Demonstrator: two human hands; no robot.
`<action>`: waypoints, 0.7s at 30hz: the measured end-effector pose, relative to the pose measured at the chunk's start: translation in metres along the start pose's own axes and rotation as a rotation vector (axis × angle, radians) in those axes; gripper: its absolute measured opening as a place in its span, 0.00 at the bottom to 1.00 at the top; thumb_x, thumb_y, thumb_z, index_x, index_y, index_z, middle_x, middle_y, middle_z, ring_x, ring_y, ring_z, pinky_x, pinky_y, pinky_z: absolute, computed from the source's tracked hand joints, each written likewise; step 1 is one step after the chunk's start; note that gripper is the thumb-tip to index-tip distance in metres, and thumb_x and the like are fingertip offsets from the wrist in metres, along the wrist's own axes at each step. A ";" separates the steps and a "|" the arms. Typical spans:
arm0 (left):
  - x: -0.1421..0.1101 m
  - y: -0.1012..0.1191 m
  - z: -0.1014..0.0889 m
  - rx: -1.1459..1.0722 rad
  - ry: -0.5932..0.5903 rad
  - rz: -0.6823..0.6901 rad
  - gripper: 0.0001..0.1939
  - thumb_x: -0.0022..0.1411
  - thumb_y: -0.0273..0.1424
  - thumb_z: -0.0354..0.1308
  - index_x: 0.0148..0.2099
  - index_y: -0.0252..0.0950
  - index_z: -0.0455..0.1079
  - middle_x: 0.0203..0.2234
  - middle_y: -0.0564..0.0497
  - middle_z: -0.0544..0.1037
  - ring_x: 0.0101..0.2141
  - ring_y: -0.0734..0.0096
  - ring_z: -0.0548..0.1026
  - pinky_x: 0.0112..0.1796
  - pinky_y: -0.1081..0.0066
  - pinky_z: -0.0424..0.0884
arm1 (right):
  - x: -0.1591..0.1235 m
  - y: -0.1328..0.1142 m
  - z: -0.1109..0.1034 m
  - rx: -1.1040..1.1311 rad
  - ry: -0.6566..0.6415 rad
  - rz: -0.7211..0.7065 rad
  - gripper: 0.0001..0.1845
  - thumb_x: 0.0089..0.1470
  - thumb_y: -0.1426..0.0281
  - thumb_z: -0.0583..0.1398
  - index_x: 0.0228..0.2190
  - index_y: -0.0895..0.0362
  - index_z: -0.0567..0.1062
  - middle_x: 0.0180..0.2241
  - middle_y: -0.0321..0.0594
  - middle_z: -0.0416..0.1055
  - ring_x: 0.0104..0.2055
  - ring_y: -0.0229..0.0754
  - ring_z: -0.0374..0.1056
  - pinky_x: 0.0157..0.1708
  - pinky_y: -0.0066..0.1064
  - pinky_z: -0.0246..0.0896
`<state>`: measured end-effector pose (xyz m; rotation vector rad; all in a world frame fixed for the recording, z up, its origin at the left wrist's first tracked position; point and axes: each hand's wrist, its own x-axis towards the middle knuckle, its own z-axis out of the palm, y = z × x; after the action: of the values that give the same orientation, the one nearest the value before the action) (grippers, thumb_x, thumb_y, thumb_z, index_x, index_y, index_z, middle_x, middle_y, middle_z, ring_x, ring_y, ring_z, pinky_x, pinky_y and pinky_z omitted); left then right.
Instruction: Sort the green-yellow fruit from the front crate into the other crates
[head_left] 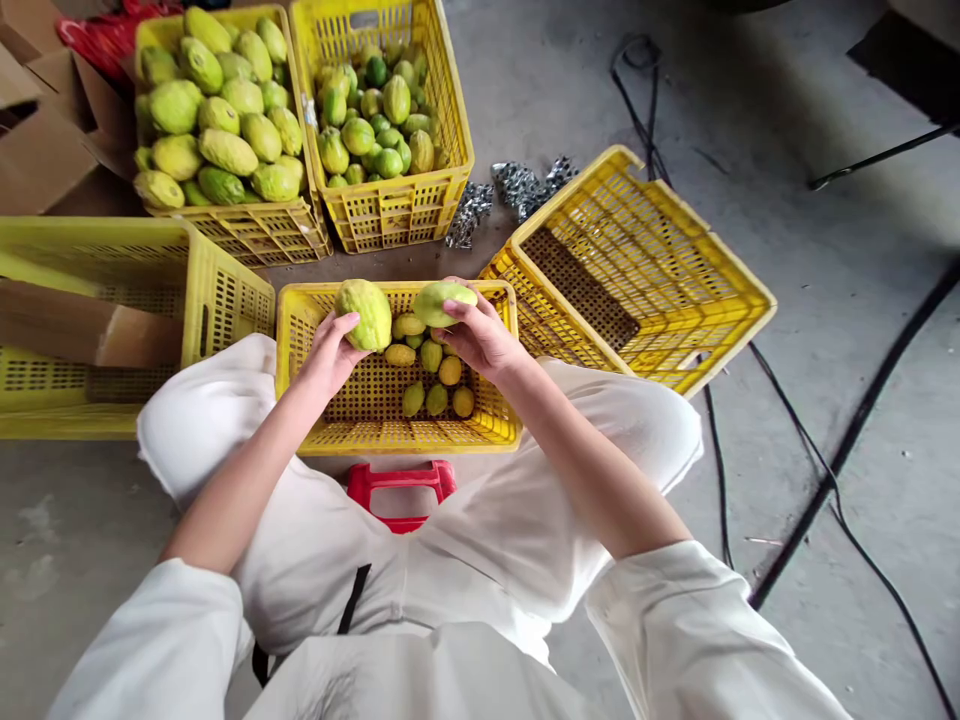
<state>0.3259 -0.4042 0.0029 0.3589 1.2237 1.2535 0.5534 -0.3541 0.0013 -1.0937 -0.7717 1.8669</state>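
Observation:
My left hand (328,352) is closed around a large, lumpy yellow-green fruit (364,318), whose exact kind I cannot make out. A smoother, paler green fruit (433,304) is gripped by my right hand (484,335), thumb on top. Both fruits are held up side by side, a small gap apart, over a yellow plastic crate (397,447) between my knees. Smaller yellow-green fruits (431,356) lie on the right half of that crate's floor, several in loose rows. My right hand hides part of them.
At the back left stand a heaped crate of larger fruits (229,150) and a crate of smaller fruits (386,125). A tilted crate (697,290) sits right; another crate (225,290) left holds cardboard (142,335). Black cables (847,455) cross the floor. A red stool (401,524) is beneath me.

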 end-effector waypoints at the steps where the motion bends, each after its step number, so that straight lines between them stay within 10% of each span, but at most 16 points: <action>1: 0.000 0.000 0.000 0.006 -0.001 -0.006 0.26 0.44 0.42 0.80 0.43 0.42 0.76 0.41 0.46 0.89 0.54 0.45 0.88 0.43 0.61 0.88 | -0.001 0.000 0.001 0.004 -0.008 0.006 0.38 0.35 0.49 0.84 0.45 0.45 0.78 0.42 0.32 0.79 0.46 0.43 0.76 0.40 0.31 0.79; 14: 0.005 -0.005 -0.003 0.022 0.005 0.009 0.31 0.40 0.43 0.86 0.42 0.41 0.76 0.38 0.48 0.86 0.43 0.55 0.87 0.33 0.68 0.80 | 0.004 0.002 0.000 0.015 -0.001 0.022 0.39 0.34 0.44 0.85 0.40 0.50 0.79 0.39 0.34 0.80 0.42 0.41 0.76 0.40 0.31 0.78; 21: 0.004 -0.005 -0.005 0.042 -0.010 -0.010 0.37 0.37 0.42 0.87 0.49 0.42 0.77 0.43 0.48 0.86 0.50 0.50 0.87 0.40 0.63 0.85 | 0.002 0.001 -0.002 0.011 -0.012 0.023 0.38 0.40 0.50 0.83 0.52 0.44 0.82 0.48 0.34 0.83 0.53 0.49 0.80 0.48 0.37 0.81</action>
<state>0.3238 -0.4044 -0.0054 0.3887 1.2438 1.2170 0.5544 -0.3530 -0.0010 -1.0897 -0.7579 1.8967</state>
